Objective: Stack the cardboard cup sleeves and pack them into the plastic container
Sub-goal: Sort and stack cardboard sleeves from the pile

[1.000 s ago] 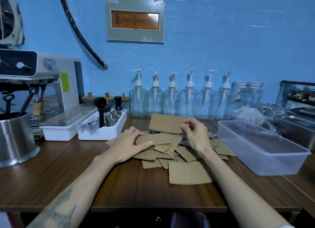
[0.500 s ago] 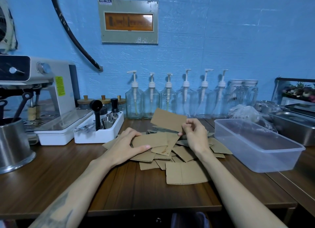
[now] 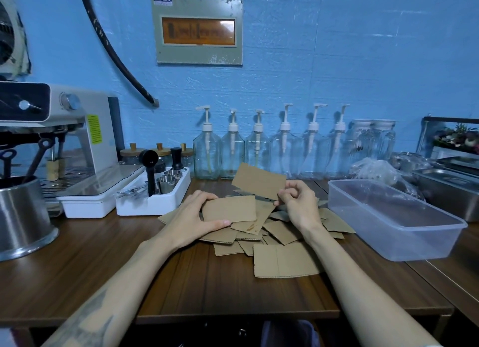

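both forearms were bare, no sleeves; a dark tattoo (image 3: 85,318) marked the forearm well behind the left hand (image 3: 191,218).

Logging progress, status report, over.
Left hand grips one flat sleeve atop pile; right hand pinches raised sleeve. Plastic container empty. Nothing in the way.

The cardboard cup sleeves (image 3: 259,232) are flat brown pieces dumped in a loose overlapping pile mid-table, edges pointing every which way. 1 raised sleeve (image 3: 258,180) is lifted off the back of the pile, tilted, its right end pinched. Another top sleeve (image 3: 229,208) lies flat on the heap. The nearest sleeve (image 3: 283,260) sits at the front edge, fold crease showing. The clear plastic container (image 3: 394,217) sits just right of the pile, lidless, nothing inside.
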Available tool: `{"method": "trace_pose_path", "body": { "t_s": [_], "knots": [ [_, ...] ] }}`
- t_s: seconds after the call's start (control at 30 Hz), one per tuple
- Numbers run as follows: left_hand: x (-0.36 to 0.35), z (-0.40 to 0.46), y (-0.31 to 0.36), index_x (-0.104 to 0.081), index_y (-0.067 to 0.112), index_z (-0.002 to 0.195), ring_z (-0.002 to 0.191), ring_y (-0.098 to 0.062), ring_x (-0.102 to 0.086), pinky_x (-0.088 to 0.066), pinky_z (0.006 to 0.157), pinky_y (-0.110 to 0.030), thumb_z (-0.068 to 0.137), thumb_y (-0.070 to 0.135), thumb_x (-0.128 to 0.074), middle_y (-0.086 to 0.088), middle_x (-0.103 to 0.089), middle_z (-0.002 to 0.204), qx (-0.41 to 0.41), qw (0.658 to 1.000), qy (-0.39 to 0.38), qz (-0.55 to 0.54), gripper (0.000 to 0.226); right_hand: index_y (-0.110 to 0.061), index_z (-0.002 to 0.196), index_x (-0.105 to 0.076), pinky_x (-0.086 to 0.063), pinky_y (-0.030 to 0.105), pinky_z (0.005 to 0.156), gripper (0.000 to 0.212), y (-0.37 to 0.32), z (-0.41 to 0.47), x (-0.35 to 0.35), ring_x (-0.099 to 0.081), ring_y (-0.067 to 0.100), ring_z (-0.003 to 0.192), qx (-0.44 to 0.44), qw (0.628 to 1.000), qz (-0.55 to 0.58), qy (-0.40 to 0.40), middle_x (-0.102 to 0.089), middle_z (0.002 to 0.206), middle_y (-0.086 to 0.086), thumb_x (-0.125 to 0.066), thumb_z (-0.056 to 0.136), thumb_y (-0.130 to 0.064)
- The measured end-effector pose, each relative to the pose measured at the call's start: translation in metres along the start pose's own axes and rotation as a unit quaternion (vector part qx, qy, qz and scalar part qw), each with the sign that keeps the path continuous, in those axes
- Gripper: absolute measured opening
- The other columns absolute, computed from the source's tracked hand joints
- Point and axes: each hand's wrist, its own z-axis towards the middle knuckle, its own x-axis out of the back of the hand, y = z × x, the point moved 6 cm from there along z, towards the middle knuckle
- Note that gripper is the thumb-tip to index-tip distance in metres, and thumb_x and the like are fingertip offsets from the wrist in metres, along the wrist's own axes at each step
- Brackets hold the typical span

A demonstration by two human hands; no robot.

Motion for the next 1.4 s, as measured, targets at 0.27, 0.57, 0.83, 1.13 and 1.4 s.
{"method": "trace_pose_path", "body": {
  "t_s": [0.27, 0.57, 0.83, 1.13, 1.4],
  "knots": [
    [0.001, 0.000, 0.002, -0.053, 0.040, 0.115, 0.111, -0.001, -0.051, -0.046, 0.086, -0.024, 0.069, 0.052, -0.083, 0.021, -0.056, 0.116, -0.008, 0.998, 0.010, -0.056, 0.056, -0.014, 0.106, -0.057, -0.049, 0.031, 0.067, 0.012, 0.001, 0.000, -0.004, -0.071, 0.017, 0.071, 0.002, 1.000, -0.013, -0.019, -0.064, 0.064, -0.005, -0.058, 0.095, -0.009],
    [0.018, 0.007, 0.001, -0.051, 0.024, 0.120, 0.094, -0.024, -0.070, -0.056, 0.086, -0.038, 0.077, 0.004, -0.081, -0.009, -0.071, 0.100, 0.051, 0.946, 0.089, -0.307, 0.056, -0.012, 0.108, -0.059, -0.050, 0.039, 0.074, 0.015, 0.003, 0.002, -0.005, -0.072, 0.024, 0.076, 0.000, 1.000, -0.018, -0.025, -0.067, 0.067, 0.005, -0.059, 0.093, -0.009],
    [0.040, 0.005, -0.007, -0.054, 0.023, 0.116, 0.090, -0.019, -0.073, -0.056, 0.070, -0.026, 0.082, 0.006, -0.077, -0.006, -0.077, 0.098, 0.088, 0.866, 0.222, -0.439, 0.045, -0.010, 0.111, -0.059, -0.051, 0.038, 0.075, 0.017, 0.005, 0.003, -0.009, -0.073, 0.023, 0.076, 0.002, 0.999, -0.025, -0.035, -0.071, 0.072, 0.008, -0.058, 0.093, -0.008],
    [0.003, 0.006, 0.007, -0.052, 0.024, 0.122, 0.103, 0.000, -0.062, -0.053, 0.092, -0.021, 0.087, 0.003, -0.069, 0.012, -0.064, 0.111, 0.065, 0.961, 0.062, -0.260, 0.044, -0.013, 0.107, -0.059, -0.052, 0.042, 0.078, 0.015, 0.003, 0.000, -0.009, -0.072, 0.028, 0.079, 0.000, 0.999, -0.020, -0.043, -0.072, 0.075, 0.010, -0.059, 0.093, -0.007],
    [0.026, 0.013, 0.023, -0.056, 0.035, 0.131, 0.114, 0.000, -0.056, -0.049, 0.096, -0.024, 0.093, 0.008, -0.064, 0.016, -0.062, 0.123, -0.010, 0.969, 0.119, -0.217, 0.048, -0.024, 0.096, -0.060, -0.054, 0.040, 0.080, 0.018, -0.007, -0.006, -0.010, -0.065, 0.017, 0.073, 0.018, 0.998, -0.031, -0.055, -0.071, 0.074, 0.007, -0.061, 0.092, -0.007]
  ]
}}
